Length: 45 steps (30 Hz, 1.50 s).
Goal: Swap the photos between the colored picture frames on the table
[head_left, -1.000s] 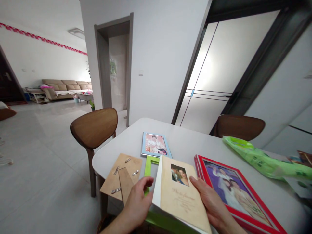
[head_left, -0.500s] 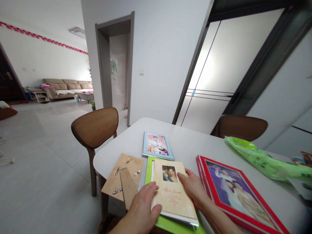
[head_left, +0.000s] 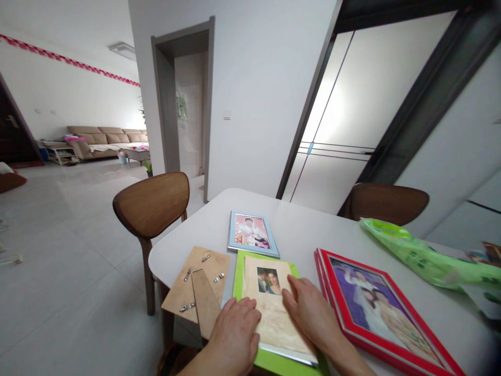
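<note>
A beige card with a small portrait photo (head_left: 270,303) lies inside a green picture frame (head_left: 238,277) at the near edge of the white table (head_left: 305,230). My left hand (head_left: 237,334) rests flat on the card's lower left corner, fingers stretched out. My right hand (head_left: 311,313) lies flat on the card's right side, fingers extended. Neither hand grips anything. Left of the frame lies a brown backing board (head_left: 198,287) with metal clips and a stand.
A blue-framed photo (head_left: 252,233) lies beyond the green frame. A large red-framed photo (head_left: 376,308) lies to the right, and a green plastic bag (head_left: 422,258) behind it. Two wooden chairs (head_left: 152,206) (head_left: 385,201) stand at the table's left and far sides.
The card was held tilted above the green frame; it has come down flat into the frame. Both hands moved from its edges onto its face.
</note>
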Each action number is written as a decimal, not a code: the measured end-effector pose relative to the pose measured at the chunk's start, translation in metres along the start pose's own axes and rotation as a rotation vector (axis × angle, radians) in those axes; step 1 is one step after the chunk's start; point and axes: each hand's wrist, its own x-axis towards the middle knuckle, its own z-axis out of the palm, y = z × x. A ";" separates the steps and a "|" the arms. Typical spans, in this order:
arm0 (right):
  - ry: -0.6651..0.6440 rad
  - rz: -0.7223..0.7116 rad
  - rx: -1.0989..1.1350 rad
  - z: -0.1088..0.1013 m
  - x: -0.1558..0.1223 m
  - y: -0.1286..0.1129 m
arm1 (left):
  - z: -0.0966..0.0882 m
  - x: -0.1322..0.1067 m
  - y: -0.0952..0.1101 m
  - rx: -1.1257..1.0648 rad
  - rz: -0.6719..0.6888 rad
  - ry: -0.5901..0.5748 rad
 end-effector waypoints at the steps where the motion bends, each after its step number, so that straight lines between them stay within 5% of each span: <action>1: 0.015 -0.027 -0.031 0.001 -0.002 -0.001 | 0.000 0.000 0.000 0.002 0.000 0.003; 22: 0.030 -0.127 -0.155 0.013 -0.016 -0.003 | -0.009 0.008 0.014 -0.006 0.047 -0.119; 28: 0.031 -0.195 -0.007 0.002 -0.016 -0.026 | -0.030 -0.021 -0.022 0.083 0.003 0.032; 33: -0.030 -0.404 0.247 0.004 -0.030 -0.090 | -0.059 -0.056 -0.077 0.233 -0.244 -0.018; 38: -0.076 -0.433 0.278 0.024 -0.040 -0.143 | -0.055 -0.059 -0.114 0.307 -0.293 0.169; 41: -0.057 -0.406 0.351 0.024 -0.040 -0.146 | -0.054 -0.057 -0.115 0.293 -0.221 0.286; 45: -0.009 -0.434 0.462 0.001 -0.044 -0.111 | -0.057 -0.052 -0.082 0.273 -0.052 0.405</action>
